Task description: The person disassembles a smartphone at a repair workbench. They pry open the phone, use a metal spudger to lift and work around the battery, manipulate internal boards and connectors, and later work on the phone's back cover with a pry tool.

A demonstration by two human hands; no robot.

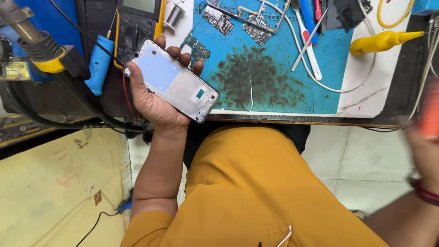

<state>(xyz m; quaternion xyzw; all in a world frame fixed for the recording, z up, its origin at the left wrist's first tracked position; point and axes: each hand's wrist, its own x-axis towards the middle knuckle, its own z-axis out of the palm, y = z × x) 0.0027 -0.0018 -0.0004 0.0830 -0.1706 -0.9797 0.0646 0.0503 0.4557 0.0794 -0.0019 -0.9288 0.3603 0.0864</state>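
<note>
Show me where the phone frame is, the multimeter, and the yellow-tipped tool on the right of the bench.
phone frame (pixel 171 80), head view, on its pale inner plate.
multimeter (pixel 137 23), head view, on its dark dial face.
yellow-tipped tool (pixel 382 42), head view, on its yellow body.
left hand (pixel 153 103), head view, on the palm holding the frame.

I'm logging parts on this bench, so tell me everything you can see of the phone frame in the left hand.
The phone frame is a stripped, silvery, metal-looking rectangle with a dark rim, a pale blue panel toward one end and a small teal patch near the other. It lies tilted, inner side up, in the left hand, fingers curled over its far edge, before the bench.
</note>
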